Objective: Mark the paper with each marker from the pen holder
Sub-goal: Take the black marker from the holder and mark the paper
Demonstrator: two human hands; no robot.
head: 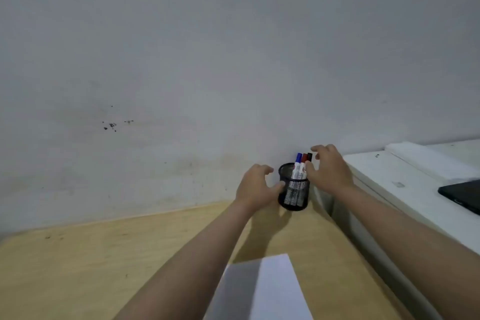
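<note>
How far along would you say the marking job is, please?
Nothing is done: the paper looks unmarked. In hand: the left hand steadies the mesh pen holder while the right hand reaches for the markers. All three markers remain.

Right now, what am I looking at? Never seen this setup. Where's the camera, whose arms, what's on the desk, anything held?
There is no robot here. A person wears one wide-angle camera on the head, looking forward and down, so both bare arms reach in from the bottom of the picture. That is the only view.

On the wooden desk, against the wall, stands a black mesh holder with three markers upright in it: blue cap, red cap, black cap. A white paper lies near the person.

The left hand is open, its thumb at the holder's side. The right hand is open with fingers spread around the marker tops. It grips nothing yet, so no marker is out.

A white cabinet stands to the right, with a dark flat object on it.
</note>
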